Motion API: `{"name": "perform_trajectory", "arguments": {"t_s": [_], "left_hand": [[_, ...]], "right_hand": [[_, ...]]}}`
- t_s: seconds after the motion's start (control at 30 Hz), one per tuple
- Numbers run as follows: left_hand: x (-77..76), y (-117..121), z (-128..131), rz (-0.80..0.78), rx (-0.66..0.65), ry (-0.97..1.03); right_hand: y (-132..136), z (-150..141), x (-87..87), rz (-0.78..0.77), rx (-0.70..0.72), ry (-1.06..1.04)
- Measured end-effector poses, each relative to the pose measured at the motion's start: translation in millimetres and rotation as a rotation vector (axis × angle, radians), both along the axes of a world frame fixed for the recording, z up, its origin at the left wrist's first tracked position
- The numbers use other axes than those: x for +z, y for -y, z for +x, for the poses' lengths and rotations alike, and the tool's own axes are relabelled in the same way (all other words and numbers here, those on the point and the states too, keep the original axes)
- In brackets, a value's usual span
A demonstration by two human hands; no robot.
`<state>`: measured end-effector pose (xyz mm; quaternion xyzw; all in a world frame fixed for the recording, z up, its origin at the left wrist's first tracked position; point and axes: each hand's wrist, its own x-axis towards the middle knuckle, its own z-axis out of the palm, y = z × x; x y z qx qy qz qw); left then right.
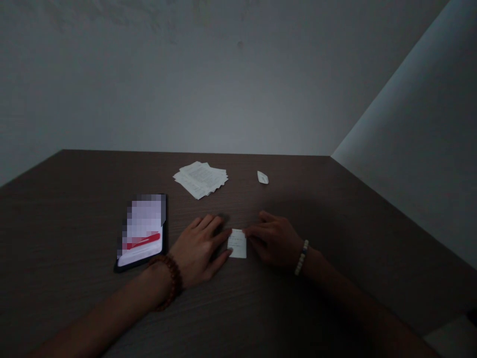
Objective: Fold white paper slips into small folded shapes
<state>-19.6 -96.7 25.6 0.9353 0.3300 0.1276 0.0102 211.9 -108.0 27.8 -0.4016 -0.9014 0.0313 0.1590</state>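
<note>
A small white slip of paper [237, 244] with faint lines of writing lies on the dark wooden table between my two hands. My left hand [199, 248], palm down with its fingers spread, touches the slip's left edge with index finger and thumb. On the other side, my right hand [276, 238] is partly curled, its index fingertip at the slip's upper right corner. Shadow hides the rest of those fingers. A brown beaded bracelet [173, 281] circles my left wrist, and a pale beaded one [301, 257] my right.
Left of my left hand lies a phone or tablet [143, 231] with a lit, blurred screen. Beyond my hands is a loose pile of printed papers [201, 178]. A small folded paper piece [263, 177] lies to its right. A grey wall [238, 89] borders the table's far edge.
</note>
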Motion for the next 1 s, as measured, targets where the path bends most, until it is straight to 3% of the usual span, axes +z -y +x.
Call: {"name": "perform_trajectory", "arguments": {"t_s": [0.5, 1.0], "left_hand": [[-1.6, 0.5, -1.4, 0.022, -0.025, 0.065], [3.2, 1.1, -6.0, -0.092, -0.353, 0.179]], "right_hand": [[2.2, 0.8, 2.4, 0.031, 0.003, 0.041], [1.8, -4.5, 3.9, 0.024, 0.059, 0.092]]}}
